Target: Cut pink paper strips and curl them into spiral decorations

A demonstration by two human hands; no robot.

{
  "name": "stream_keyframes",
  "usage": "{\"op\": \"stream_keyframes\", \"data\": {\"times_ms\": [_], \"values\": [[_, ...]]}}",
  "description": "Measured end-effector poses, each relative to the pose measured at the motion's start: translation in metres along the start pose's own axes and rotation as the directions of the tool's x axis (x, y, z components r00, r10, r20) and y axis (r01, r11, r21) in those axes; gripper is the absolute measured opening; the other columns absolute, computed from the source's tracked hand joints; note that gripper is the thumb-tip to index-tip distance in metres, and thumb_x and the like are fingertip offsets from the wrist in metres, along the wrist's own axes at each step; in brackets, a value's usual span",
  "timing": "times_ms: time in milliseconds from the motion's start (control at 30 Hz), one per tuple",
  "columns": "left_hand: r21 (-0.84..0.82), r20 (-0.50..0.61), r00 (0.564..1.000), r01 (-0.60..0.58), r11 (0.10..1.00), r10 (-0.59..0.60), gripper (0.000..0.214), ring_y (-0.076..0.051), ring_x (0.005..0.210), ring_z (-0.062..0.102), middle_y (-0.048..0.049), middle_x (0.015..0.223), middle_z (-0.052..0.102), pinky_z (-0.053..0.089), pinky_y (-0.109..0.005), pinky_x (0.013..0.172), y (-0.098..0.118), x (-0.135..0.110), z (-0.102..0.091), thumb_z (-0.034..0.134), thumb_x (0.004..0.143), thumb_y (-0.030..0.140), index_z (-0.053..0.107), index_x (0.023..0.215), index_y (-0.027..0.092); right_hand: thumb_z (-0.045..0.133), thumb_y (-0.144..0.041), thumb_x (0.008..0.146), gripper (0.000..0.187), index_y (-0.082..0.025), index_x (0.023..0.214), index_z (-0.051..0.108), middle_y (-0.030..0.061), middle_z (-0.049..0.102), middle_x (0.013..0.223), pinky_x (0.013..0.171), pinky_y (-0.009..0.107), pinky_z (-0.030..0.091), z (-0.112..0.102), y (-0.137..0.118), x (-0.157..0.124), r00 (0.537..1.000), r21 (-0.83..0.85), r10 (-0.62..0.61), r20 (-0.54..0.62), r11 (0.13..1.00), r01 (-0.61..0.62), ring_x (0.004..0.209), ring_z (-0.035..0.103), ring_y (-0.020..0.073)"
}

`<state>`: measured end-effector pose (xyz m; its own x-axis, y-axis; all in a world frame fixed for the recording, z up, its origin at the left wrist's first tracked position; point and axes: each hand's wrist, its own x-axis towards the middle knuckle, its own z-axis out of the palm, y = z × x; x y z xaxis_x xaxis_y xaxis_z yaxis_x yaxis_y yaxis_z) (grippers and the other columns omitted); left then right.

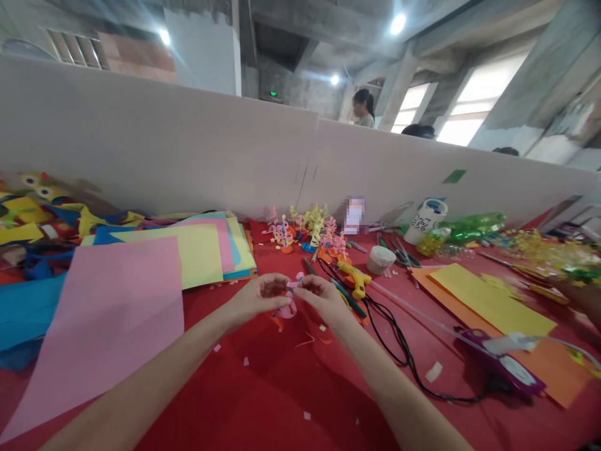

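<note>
Both my hands meet over the red table (282,401) at the centre. My left hand (260,296) and my right hand (320,297) pinch a small pink paper piece (291,300) between their fingertips, fingers curled closed on it. Just behind them stands a cluster of small finished pink and yellow paper ornaments (307,232). A yellow glue gun (355,279) lies just right of my right hand, with its black cord (399,351) trailing toward me.
Large pink sheet (103,319) and stacked coloured sheets (201,250) lie left. Yellow and orange sheets (493,307), a purple tool (502,363), a white cup (379,259), scissors (399,254) and a white bottle (425,220) sit right. A partition wall (235,150) backs the table; people stand beyond it.
</note>
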<state>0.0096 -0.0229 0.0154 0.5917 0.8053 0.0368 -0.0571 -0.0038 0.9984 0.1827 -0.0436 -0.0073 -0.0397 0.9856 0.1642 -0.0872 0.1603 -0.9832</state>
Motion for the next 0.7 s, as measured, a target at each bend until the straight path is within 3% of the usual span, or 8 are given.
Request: {"op": "stream_keyframes", "data": {"times_ms": [200,400,700], "values": [[0.091,-0.067,0.995,-0.071,0.993,0.077,0.025,-0.019,0.088,0.061,-0.0064,0.092,0.067,0.045,-0.036,0.084,-0.004,0.002,0.003,0.07,0.064,0.021,0.061,0.087,0.016,0.073,-0.033,0.059,0.022,-0.017,0.066,0.061,-0.0009,0.059,0.066,0.073,0.029,0.043,0.0,0.003,0.0,1.0,0.038,0.02,0.006,0.999,-0.021,0.065,0.054,0.013],[0.149,-0.047,0.986,-0.153,0.977,0.162,0.025,-0.02,0.095,0.061,-0.0066,0.098,0.066,0.044,-0.036,0.088,-0.003,-0.001,0.006,0.068,0.066,0.018,0.061,0.09,0.017,0.075,-0.034,0.058,0.023,-0.018,0.066,0.06,0.0003,0.062,0.071,0.078,0.032,0.044,0.001,-0.001,-0.001,0.997,0.093,0.072,0.019,0.993,-0.073,0.068,0.057,0.0143],[0.141,-0.185,0.972,-0.122,0.983,0.147,0.022,-0.02,0.088,0.064,-0.0061,0.09,0.071,0.048,-0.035,0.085,-0.005,0.002,0.008,0.068,0.064,0.021,0.063,0.085,0.016,0.07,-0.043,0.062,0.027,-0.02,0.071,0.061,0.0017,0.066,0.077,0.077,0.029,0.045,0.003,-0.009,-0.004,0.998,0.01,0.039,0.056,0.999,-0.04,0.076,0.06,0.0162]]}}
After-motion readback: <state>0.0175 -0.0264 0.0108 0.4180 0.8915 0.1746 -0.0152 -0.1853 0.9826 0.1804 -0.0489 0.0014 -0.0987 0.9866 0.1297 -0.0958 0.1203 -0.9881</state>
